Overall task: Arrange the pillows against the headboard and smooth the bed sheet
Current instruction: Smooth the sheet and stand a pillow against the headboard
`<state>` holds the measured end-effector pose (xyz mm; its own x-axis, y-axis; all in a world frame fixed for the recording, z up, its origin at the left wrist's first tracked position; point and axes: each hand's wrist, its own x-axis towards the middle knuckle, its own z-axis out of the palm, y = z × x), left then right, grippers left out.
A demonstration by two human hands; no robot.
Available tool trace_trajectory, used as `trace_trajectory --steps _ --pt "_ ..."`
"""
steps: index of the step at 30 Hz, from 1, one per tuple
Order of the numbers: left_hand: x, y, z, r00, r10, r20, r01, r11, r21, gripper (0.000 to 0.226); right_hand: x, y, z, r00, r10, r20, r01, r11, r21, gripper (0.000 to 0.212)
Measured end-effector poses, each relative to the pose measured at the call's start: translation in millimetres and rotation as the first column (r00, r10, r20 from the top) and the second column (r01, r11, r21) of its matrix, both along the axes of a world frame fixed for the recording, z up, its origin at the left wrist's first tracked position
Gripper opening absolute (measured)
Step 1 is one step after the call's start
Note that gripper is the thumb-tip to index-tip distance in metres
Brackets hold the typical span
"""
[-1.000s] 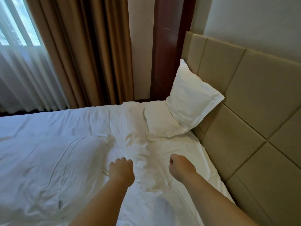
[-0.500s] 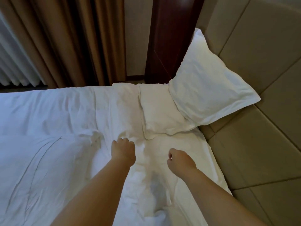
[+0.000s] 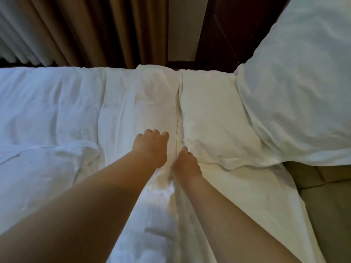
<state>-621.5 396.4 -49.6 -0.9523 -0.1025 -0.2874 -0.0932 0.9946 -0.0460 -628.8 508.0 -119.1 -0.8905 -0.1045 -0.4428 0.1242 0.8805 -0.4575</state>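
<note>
A white bed sheet [image 3: 47, 111] covers the bed, creased and bunched into a ridge between my forearms. One white pillow [image 3: 214, 118] lies flat at the far side. A second, larger pillow [image 3: 296, 88] leans over it at the right, against the beige padded headboard [image 3: 330, 215]. My left hand [image 3: 152, 147] rests on the sheet with curled fingers, just left of the flat pillow's edge. My right hand [image 3: 185, 164] sits close beside it, at the flat pillow's near corner. Its fingertips are tucked out of sight into the cloth.
Brown curtains [image 3: 85, 29] and a sheer white curtain [image 3: 17, 40] hang beyond the far edge of the bed. A dark wooden post [image 3: 228, 29] stands behind the pillows. The headboard bounds the bed on the right.
Both hands have moved forward and closer together, up to the flat pillow's edge. My view has dropped and closed in on the pillows.
</note>
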Motion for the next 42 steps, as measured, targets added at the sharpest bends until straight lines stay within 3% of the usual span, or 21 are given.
trace_trajectory --steps 2,4,7,9,10,12,13,14,16,18,22,24,26,27,33,38,42 --pt "-5.0 2.4 -13.7 0.999 0.007 0.039 -0.007 1.000 0.000 0.032 -12.2 -0.6 -24.5 1.000 0.024 0.004 -0.024 1.000 -0.009 0.046" --pt "-11.1 5.3 -22.9 0.995 0.058 0.082 -0.062 0.997 0.050 0.031 -16.7 5.8 -35.3 0.997 0.073 0.007 -0.073 0.997 -0.009 0.035" --pt "-27.9 17.9 -32.9 0.954 0.258 0.156 -0.290 0.925 0.244 0.037 -22.0 26.0 -33.2 1.000 -0.018 -0.019 0.015 0.987 -0.158 0.016" --pt "-36.5 31.0 -36.9 0.856 0.413 0.312 -0.514 0.748 0.419 0.054 -21.2 39.7 -21.0 0.990 -0.129 -0.058 0.102 0.935 -0.341 0.019" --pt "-39.3 39.3 -38.2 0.784 0.461 0.416 -0.620 0.602 0.503 0.064 -18.7 46.5 -11.8 0.986 -0.146 -0.081 0.100 0.906 -0.411 0.024" --pt "-43.6 57.2 -36.9 0.694 0.491 0.527 -0.704 0.308 0.640 0.070 -10.9 59.0 6.3 0.986 -0.153 -0.064 0.093 0.830 -0.550 0.031" --pt "-45.4 66.0 -34.6 0.692 0.499 0.521 -0.687 0.237 0.687 0.061 -7.6 62.6 11.8 0.988 -0.148 -0.054 0.086 0.792 -0.605 0.031" --pt "-45.8 72.0 -31.5 0.719 0.514 0.467 -0.647 0.251 0.720 0.045 -4.2 64.6 17.2 0.989 -0.137 -0.061 0.067 0.770 -0.634 0.030" --pt "-42.8 75.6 -24.3 0.769 0.577 0.274 -0.580 0.450 0.680 0.020 2.2 64.4 22.3 0.993 -0.061 -0.103 -0.017 0.779 -0.627 0.024" --pt "-34.7 69.6 -23.6 0.771 0.613 0.175 -0.575 0.551 0.605 0.018 9.3 60.6 25.3 0.992 0.063 -0.111 -0.116 0.803 -0.585 0.028" --pt "-14.3 54.9 -33.4 0.757 0.616 0.216 -0.634 0.613 0.472 0.011 26.6 54.9 26.0 0.962 0.265 -0.063 -0.262 0.836 -0.481 0.039" --pt "-7.9 52.5 -38.0 0.796 0.561 0.228 -0.602 0.693 0.397 0.019 33.9 64.0 20.2 0.941 0.339 -0.016 -0.313 0.850 -0.424 0.036" --pt "0.8 52.7 -36.2 0.832 0.509 0.223 -0.555 0.773 0.308 0.010 40.0 82.9 14.9 0.930 0.364 0.045 -0.327 0.879 -0.347 0.034" --pt "6.4 53.2 -34.0 0.847 0.489 0.211 -0.531 0.797 0.286 0.004 42.5 94.6 13.4 0.932 0.358 0.057 -0.326 0.896 -0.302 0.032" --pt "53.1 72.3 -1.4 0.916 0.387 0.109 -0.401 0.859 0.318 0.023 53.8 157.8 39.8 0.956 0.264 0.132 -0.259 0.965 -0.048 0.028" --pt "129.3 97.6 48.7 0.979 0.196 0.051 -0.202 0.963 0.177 0.018 85.6 177.7 86.2 0.976 0.186 0.117 -0.194 0.979 0.057 0.026" --pt "210.3 113.0 72.3 0.968 0.237 0.084 -0.245 0.965 0.098 0.019 153.5 174.1 121.6 0.973 0.214 0.084 -0.223 0.968 0.119 0.025"
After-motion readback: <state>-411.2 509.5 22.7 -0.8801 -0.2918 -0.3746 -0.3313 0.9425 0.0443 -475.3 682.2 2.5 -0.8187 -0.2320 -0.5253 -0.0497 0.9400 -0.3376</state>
